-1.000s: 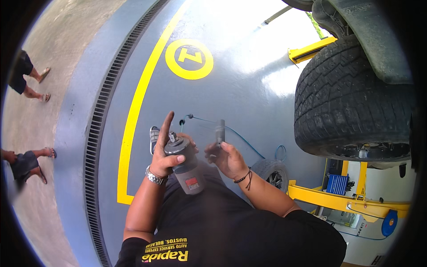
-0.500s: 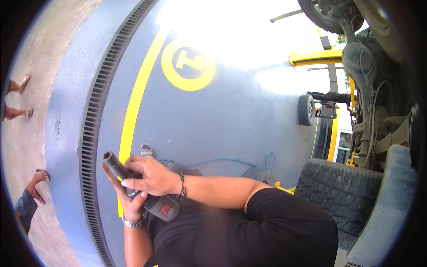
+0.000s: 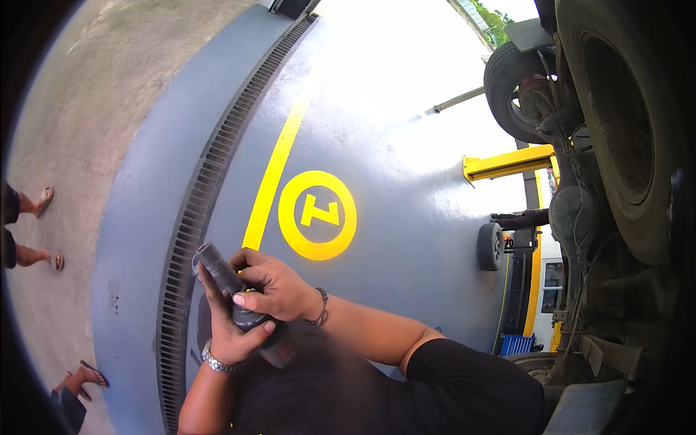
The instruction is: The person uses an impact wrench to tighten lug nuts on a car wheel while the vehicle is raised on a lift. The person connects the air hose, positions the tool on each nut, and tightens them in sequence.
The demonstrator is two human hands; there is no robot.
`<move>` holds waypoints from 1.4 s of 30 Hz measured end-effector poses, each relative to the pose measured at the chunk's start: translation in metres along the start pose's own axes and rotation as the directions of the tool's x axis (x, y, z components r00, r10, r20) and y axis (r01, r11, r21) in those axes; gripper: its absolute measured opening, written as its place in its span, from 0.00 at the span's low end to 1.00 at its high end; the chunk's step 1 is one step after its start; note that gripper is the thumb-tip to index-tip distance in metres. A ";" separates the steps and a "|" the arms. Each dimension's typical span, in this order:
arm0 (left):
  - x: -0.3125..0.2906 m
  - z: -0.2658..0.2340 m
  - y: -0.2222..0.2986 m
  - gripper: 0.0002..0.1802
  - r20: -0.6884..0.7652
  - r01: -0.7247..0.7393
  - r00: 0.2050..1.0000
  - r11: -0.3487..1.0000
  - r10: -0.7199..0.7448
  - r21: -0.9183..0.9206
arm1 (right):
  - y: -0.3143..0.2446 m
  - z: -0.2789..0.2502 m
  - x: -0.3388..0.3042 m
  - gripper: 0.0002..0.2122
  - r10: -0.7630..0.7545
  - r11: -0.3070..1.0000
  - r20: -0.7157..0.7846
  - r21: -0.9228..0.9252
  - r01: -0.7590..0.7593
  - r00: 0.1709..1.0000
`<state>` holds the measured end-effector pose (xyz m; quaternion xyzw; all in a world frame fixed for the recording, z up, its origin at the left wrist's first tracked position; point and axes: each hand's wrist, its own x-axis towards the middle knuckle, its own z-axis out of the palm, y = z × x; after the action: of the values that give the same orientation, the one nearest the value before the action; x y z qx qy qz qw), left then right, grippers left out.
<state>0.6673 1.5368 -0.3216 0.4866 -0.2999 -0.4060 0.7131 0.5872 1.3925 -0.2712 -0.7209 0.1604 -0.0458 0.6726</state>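
A dark cordless impact wrench (image 3: 248,317) is held in front of my black shirt, its long socket (image 3: 219,265) pointing up and to the left. Wearing a metal watch, my left hand (image 3: 226,332) cradles the tool from below, with the thumb over its body and the fingers stretched along the socket. My right hand (image 3: 281,288), a dark bracelet at its wrist, closes over the socket's base and the wrench's nose from the other side. The battery end sits low against the shirt, partly in shadow.
A raised vehicle's underside (image 3: 576,210) fills the right, with a large tyre (image 3: 616,138) close by. Beyond are a yellow lift arm (image 3: 507,164) and a loose wheel (image 3: 491,246). A drain grate (image 3: 210,170) crosses the floor at left. Bystanders' feet (image 3: 45,201) show at far left.
My view has swung, so the yellow floor circle appears lower and more of the vehicle's underside shows. Both hands keep their hold on the wrench and socket, now slightly farther right in the picture.
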 end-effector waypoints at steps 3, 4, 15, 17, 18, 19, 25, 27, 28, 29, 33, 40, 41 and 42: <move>0.087 -0.001 0.004 0.74 0.254 -0.021 0.967 0.999 0.029 -0.036 | -0.008 -0.059 0.035 0.17 -0.044 0.985 -0.055 0.166 0.052 0.998; 0.114 0.002 0.006 0.73 0.316 -0.011 0.949 0.999 0.022 -0.038 | -0.010 -0.078 0.043 0.18 0.004 0.978 -0.078 0.207 0.012 0.997; 0.441 0.054 -0.012 0.62 0.622 -0.013 0.779 0.989 -0.080 0.145 | 0.006 -0.305 0.179 0.20 0.110 0.900 -0.360 0.431 0.061 0.926; 0.498 0.063 -0.017 0.60 0.611 0.077 0.777 0.986 -0.151 0.145 | 0.006 -0.345 0.213 0.20 0.153 0.898 -0.401 0.439 0.042 0.903; 0.523 0.068 -0.018 0.59 0.602 0.123 0.780 0.985 -0.172 0.122 | 0.003 -0.365 0.227 0.20 0.181 0.898 -0.421 0.439 0.025 0.889; 0.543 0.076 -0.017 0.56 0.575 0.136 0.801 0.986 -0.168 0.098 | -0.001 -0.385 0.243 0.23 0.238 0.905 -0.454 0.425 -0.027 0.858; 0.676 0.120 -0.023 0.49 0.490 0.159 0.864 0.986 -0.111 -0.057 | -0.029 -0.505 0.321 0.35 0.077 0.975 -0.556 0.216 0.054 0.827; 0.729 0.132 -0.026 0.48 0.484 0.076 0.874 0.997 -0.051 -0.033 | -0.038 -0.553 0.349 0.41 -0.062 0.996 -0.554 0.014 0.084 0.830; 0.753 0.138 -0.029 0.47 0.493 0.139 0.863 0.990 -0.106 -0.031 | -0.041 -0.573 0.362 0.42 -0.057 0.992 -0.580 0.060 0.113 0.812; 0.779 0.144 -0.031 0.46 0.495 0.170 0.858 0.985 -0.136 -0.024 | -0.042 -0.593 0.376 0.43 -0.071 0.985 -0.621 0.080 0.153 0.781; 0.894 0.168 -0.044 0.46 0.547 0.171 0.823 0.985 -0.154 0.020 | -0.047 -0.677 0.437 0.41 -0.070 0.980 -0.767 0.066 0.187 0.637; 1.069 0.272 -0.073 0.66 0.838 0.199 0.518 0.977 -0.170 0.075 | -0.070 -0.861 0.455 0.28 0.030 0.997 -0.846 -0.012 -0.076 0.533; 1.085 0.291 -0.076 0.67 0.865 0.249 0.460 0.964 -0.202 0.094 | -0.071 -0.883 0.449 0.27 0.038 0.992 -0.851 -0.030 -0.121 0.524; 1.104 0.312 -0.079 0.69 0.889 0.289 0.398 0.951 -0.226 0.113 | -0.071 -0.906 0.443 0.27 0.039 0.985 -0.857 -0.054 -0.165 0.515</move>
<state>0.9291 0.4196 -0.2516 0.2179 -0.5390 -0.7141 0.3898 0.7620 0.4002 -0.1851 -0.6371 0.5134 -0.3426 0.4617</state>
